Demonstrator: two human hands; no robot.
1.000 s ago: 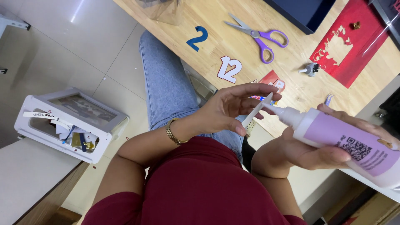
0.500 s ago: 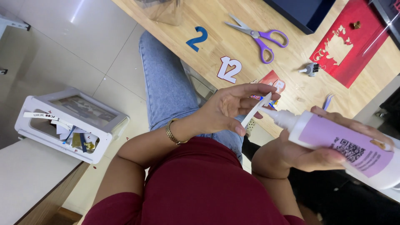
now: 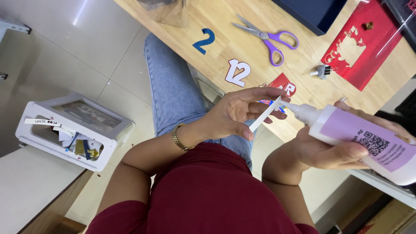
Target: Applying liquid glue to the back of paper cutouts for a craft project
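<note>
On the floor at the far left stands a white plastic bin of paper scraps, well apart from the work. The left hand, a gold bracelet at its wrist, holds a narrow white paper strip in a closed grip between thumb and fingertips. The strip's long axis runs diagonally, its lower end towards the lap and its upper end up and right, above the near edge of the wooden counter.

The nozzle of a white squeeze bottle of glue with a lilac label meets that upper end. The bottle points left and slightly up, its long axis nearly level, wrapped firmly in the right hand.

The strip is thin and held from one side only. Too hard a squeeze could flood it, so that glue runs onto the fingers or drips on the jeans, and nozzle pressure could bend it.
</note>
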